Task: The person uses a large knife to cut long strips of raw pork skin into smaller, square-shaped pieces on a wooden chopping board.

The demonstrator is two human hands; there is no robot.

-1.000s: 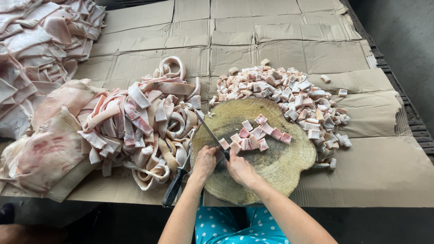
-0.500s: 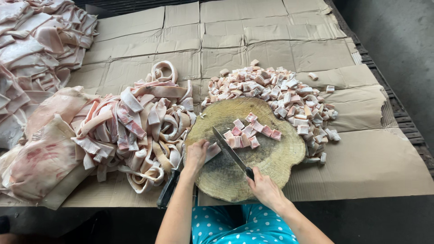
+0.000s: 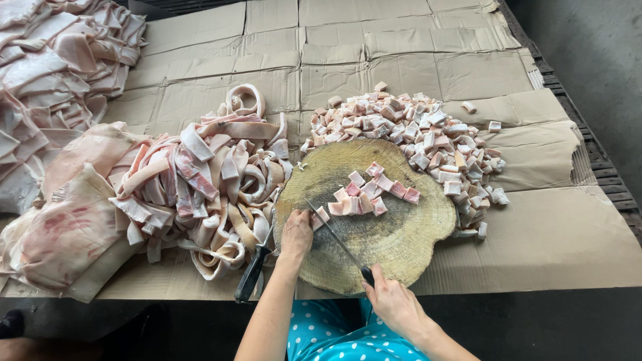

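- The right hand (image 3: pixel 394 304) is clenched round the dark handle of a long knife (image 3: pixel 338 242); the blade runs up and to the left across the round wooden chopping block (image 3: pixel 388 241), its tip close to the left hand.
- The left hand (image 3: pixel 296 234) rests on the block's left part, fingers curled down beside a small piece of pork (image 3: pixel 322 215) — whether it pinches the piece I cannot tell.
- A small cluster of cut pork cubes (image 3: pixel 374 192) lies on the block just beyond the blade, pink and white.
- Past the block's far edge and round its right side sits a large heap of diced pork (image 3: pixel 414 130), touching the block's rim.
- Left of the block lies a tangled pile of long pork-skin strips (image 3: pixel 207 180); a second knife (image 3: pixel 253 273) with a black handle lies at its near edge, untouched.
- Broad slabs of pork (image 3: pixel 60 234) lie further left; more are stacked at the far left corner.
- Flattened brown cardboard (image 3: pixel 548 234) covers the counter under everything.
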